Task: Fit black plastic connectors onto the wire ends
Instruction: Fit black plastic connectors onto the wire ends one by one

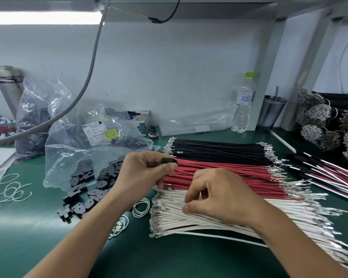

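White wires [219, 219] run left to right under the right hand [215, 197], fingers curled picking at them, while left hand [143, 175] pinches a black connector [169, 161] just beyond.

Wires [219, 177] lie in three rows at ctr-right of surface [169, 257]. Connectors [88, 185] at 9 o'clock of them, spilling from bag [68, 157]. Bottle [242, 105] at 12, behind. Finished leads [329, 175] at 3. Bands [12, 189] far left.

Green counter [169, 257] against pale grey wall [169, 67]; lit strip light [42, 18] under overhead shelf [189, 11], upper left
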Available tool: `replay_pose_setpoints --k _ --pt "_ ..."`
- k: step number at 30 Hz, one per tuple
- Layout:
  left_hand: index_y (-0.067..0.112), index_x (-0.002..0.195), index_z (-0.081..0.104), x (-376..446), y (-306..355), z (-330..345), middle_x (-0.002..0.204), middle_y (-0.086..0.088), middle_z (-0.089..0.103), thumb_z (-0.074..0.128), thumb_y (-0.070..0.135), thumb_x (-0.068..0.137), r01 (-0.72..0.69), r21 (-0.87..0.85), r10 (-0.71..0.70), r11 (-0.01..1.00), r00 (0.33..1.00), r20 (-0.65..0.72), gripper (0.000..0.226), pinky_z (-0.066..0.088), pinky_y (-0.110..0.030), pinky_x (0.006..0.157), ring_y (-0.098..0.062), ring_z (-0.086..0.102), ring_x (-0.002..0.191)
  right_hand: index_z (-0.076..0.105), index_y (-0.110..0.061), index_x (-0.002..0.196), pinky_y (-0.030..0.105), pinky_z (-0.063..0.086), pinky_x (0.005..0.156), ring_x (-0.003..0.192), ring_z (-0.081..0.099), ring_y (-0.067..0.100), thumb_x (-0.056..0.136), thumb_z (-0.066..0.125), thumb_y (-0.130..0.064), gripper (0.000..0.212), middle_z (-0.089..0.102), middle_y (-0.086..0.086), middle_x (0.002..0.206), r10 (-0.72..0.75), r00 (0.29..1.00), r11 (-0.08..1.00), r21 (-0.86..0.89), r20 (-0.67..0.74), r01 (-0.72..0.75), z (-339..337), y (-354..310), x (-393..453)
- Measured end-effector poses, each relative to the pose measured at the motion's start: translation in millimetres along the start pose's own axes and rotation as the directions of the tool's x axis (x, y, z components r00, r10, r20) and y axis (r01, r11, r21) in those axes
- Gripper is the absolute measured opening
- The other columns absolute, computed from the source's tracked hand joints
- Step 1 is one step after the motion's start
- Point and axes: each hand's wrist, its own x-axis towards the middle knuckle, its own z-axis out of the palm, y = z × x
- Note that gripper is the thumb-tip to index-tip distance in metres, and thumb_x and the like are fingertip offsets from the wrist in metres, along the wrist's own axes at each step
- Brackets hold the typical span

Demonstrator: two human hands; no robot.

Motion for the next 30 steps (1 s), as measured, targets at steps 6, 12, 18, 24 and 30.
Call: replay_pose_setpoints --k 6,12,18,24,30 --pt "0.024 0.086 0.082 -0.3 -0.9 1.6 0.074 -0.007 0.077 0.084 0.028 0.076 0.005 -0.002 -0.005 1.000 1.000 -0.002 0.011 0.045 -0.017 0.047 -0.016 0.060 0.047 0.070 -0.035 0.073 0.022 0.041 0.069 0.081 0.058 -0.005 0.079 0.076 -0.043 0.012 0.063 -0.024 0.084 0.027 0.999 0.999 0.017 0.023 -0.028 5.0 -1.7 0.5" --pt "0.023 0.091 0.083 0.0 -0.7 -1.4 0.069 -0.010 0.075 0.085 0.026 0.076 0.027 -0.033 -0.026 0.999 0.999 0.039 0.015 0.046 -0.020 0.047 -0.015 0.060 0.048 0.062 -0.036 0.084 0.033 0.056 0.062 0.068 0.064 0.007 0.098 0.062 -0.031 0.014 0.066 -0.010 0.076 0.114 0.991 0.952 0.293 -0.073 -0.088 -7.1 3.8 1.1" --pt "0.019 0.093 0.083 0.3 -0.5 -2.8 0.067 -0.007 0.074 0.085 0.024 0.078 0.037 -0.092 -0.031 0.995 0.997 0.072 0.016 0.046 -0.023 0.047 -0.015 0.059 0.048 0.065 -0.034 0.082 0.018 0.046 0.070 0.082 0.059 0.005 0.094 0.065 -0.029 0.013 0.061 -0.016 0.083 0.097 0.918 0.975 0.222 -0.386 -0.010 -7.5 6.6 1.0" --pt "0.017 0.094 0.083 -0.3 1.6 -3.2 0.077 -0.012 0.078 0.086 0.029 0.075 0.044 -0.120 -0.034 0.992 0.996 0.082 0.023 0.047 -0.023 0.047 -0.017 0.060 0.048 0.071 -0.030 0.078 0.027 0.048 0.067 0.077 0.059 0.009 0.084 0.079 -0.025 0.011 0.058 -0.015 0.077 0.021 0.898 0.984 0.166 -0.440 0.058 -1.5 7.1 1.7" --pt "0.016 0.093 0.083 -0.2 3.7 -3.1 0.076 -0.012 0.077 0.086 0.029 0.073 0.049 -0.141 -0.037 0.989 0.995 0.089 0.024 0.047 -0.023 0.046 -0.016 0.059 0.048 0.073 -0.030 0.079 0.029 0.050 0.063 0.074 0.061 0.011 0.080 0.083 -0.023 0.013 0.062 -0.015 0.079 0.022 0.877 0.975 0.205 -0.480 0.088 -4.3 7.6 0.5"
